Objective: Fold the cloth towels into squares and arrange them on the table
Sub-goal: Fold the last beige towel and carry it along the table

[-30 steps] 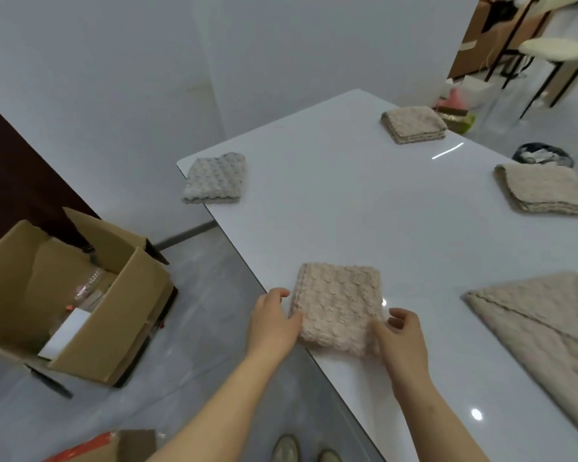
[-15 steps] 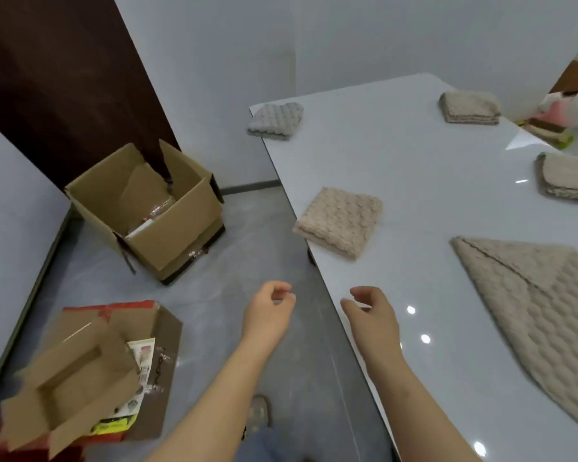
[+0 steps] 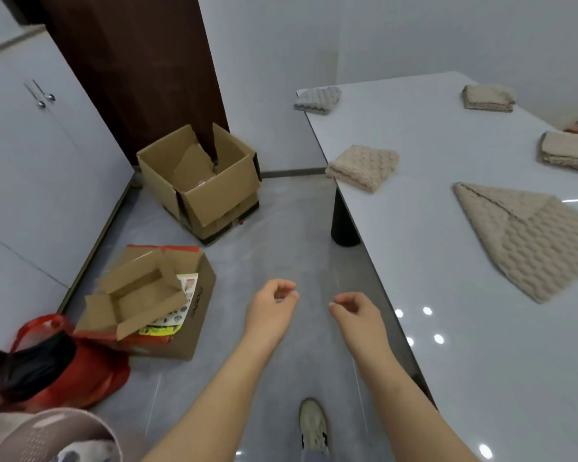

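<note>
Head view: I see an open cardboard box (image 3: 197, 181) on the floor (image 3: 281, 245) at left. My left hand (image 3: 271, 308) and right hand (image 3: 357, 315) hang over the floor just off the tabletop's (image 3: 481, 361) left edge, each grip loosely curled, holding nothing. A grey folded towel (image 3: 317, 100) sits at the far left corner, a beige folded towel (image 3: 364, 166) at the left edge, and a half-folded towel (image 3: 528, 241) toward the right.

open cardboard box (image 3: 201, 181), smaller carton (image 3: 154, 301), red bag (image 3: 77, 365), perforated basket (image 3: 57, 435); white cabinet (image 3: 24, 155)
</note>
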A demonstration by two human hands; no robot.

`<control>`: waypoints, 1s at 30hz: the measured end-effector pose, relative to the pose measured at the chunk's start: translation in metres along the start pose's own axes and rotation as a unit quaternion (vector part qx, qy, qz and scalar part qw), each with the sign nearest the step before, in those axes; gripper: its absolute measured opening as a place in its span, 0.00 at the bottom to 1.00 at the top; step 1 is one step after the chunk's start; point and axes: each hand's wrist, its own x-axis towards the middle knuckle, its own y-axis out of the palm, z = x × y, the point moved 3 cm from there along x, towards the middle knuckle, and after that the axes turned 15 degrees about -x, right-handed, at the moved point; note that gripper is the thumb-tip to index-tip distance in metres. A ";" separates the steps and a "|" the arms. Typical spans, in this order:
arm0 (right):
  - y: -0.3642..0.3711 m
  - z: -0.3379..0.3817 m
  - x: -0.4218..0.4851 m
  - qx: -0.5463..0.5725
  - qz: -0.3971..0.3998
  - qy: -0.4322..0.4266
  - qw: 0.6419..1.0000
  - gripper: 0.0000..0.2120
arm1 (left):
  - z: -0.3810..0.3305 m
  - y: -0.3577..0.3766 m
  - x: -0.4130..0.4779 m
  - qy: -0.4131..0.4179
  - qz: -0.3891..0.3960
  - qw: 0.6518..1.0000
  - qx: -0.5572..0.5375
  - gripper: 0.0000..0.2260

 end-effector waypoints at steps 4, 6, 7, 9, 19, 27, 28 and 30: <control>0.001 -0.025 -0.055 0.001 0.009 0.002 1.000 0.04 | 0.016 -0.011 -0.056 0.001 -0.005 1.000 -0.020 0.08; -0.001 -0.034 -0.076 0.004 0.008 0.005 1.000 0.04 | 0.021 -0.014 -0.079 -0.002 0.000 1.000 -0.018 0.08; -0.004 -0.039 -0.086 0.006 0.008 0.007 1.000 0.04 | 0.023 -0.014 -0.090 -0.002 0.003 1.000 -0.017 0.08; -0.011 -0.047 -0.103 0.012 0.007 0.008 1.000 0.04 | 0.024 -0.013 -0.109 0.003 0.005 1.000 -0.025 0.08; -0.099 -0.094 -0.130 0.032 -0.040 0.006 0.999 0.03 | 0.012 0.067 -0.166 0.030 0.061 0.997 -0.029 0.05; -0.208 -0.150 -0.104 0.023 -0.011 0.011 1.000 0.04 | 0.010 0.193 -0.191 0.012 0.072 0.997 -0.034 0.07; -0.222 -0.155 -0.098 0.018 -0.007 0.008 1.000 0.04 | 0.008 0.209 -0.192 0.010 0.070 0.997 -0.033 0.07; -0.248 -0.164 -0.086 0.005 0.001 0.004 1.000 0.04 | 0.006 0.236 -0.195 0.007 0.061 0.998 -0.027 0.07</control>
